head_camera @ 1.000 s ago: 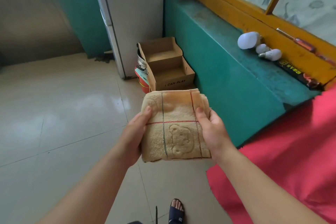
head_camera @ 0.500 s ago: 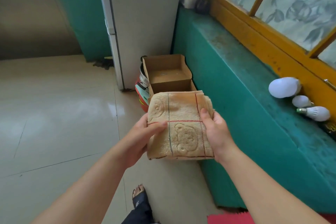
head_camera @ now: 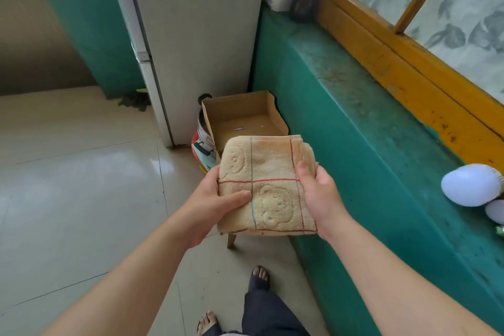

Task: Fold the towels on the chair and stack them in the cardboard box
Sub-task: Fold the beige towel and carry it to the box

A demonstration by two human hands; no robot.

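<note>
Folded towel (head_camera: 268,185) is held flat in mid-air between both hands, at centre of view. Left hand (head_camera: 215,200) grips its 9 o'clock edge, thumb lying across the top, the other fingers hidden beneath. Right hand (head_camera: 317,189) grips the 3 o'clock edge, thumb on top, the rest hidden below. Hands are apart, one on each side, both clamped on the cloth.

Change over the last second: the cardboard box (head_camera: 242,120) now sits much nearer and larger, directly at 12 o'clock of the towel, whose far edge overlaps the box's near rim in view. A second ago the box stood well off, with its nearer compartment visible; that part is now hidden behind the towel. The red cloth formerly at 4 o'clock is gone from view. The left thumb has shifted from the edge to lie further across the top. The fold itself is unchanged: squared, layered edges showing at 2 o'clock.

Box interior, where visible, holds no towel, only a small speck on its floor. It stands at the foot of the white fridge (head_camera: 196,35), against the green ledge (head_camera: 354,123). Light bulbs (head_camera: 471,184) lie on the ledge at 3 o'clock.

Judgement: folding of this towel is finished; carry is nearly complete. Next step calls for lowering it flat into the box without the layers slipping. The chair is not identifiable here.
</note>
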